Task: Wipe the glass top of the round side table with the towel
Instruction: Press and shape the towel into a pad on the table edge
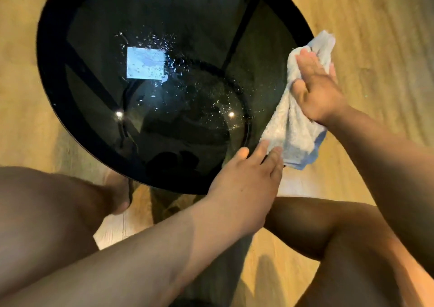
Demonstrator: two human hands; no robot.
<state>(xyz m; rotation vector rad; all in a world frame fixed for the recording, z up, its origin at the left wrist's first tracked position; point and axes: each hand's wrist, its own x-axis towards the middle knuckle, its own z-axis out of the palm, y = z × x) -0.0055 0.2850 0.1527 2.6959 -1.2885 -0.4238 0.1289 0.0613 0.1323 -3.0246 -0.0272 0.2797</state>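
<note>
The round side table (77,128) has a dark glass top in a black rim, seen from straight above. Water droplets (187,76) speckle the middle of the glass around a bright square reflection. A pale blue-white towel (291,130) hangs over the table's right edge. My right hand (317,88) holds the towel's upper part, thumb pinched into the cloth and fingers fairly straight across it. My left hand (246,177) lies at the table's near right rim with straight fingers touching the towel's lower corner.
Light wooden floor (375,24) surrounds the table. My bare knees (47,201) sit close to the table's near edge on both sides. A foot (117,189) rests on the floor beside the left knee.
</note>
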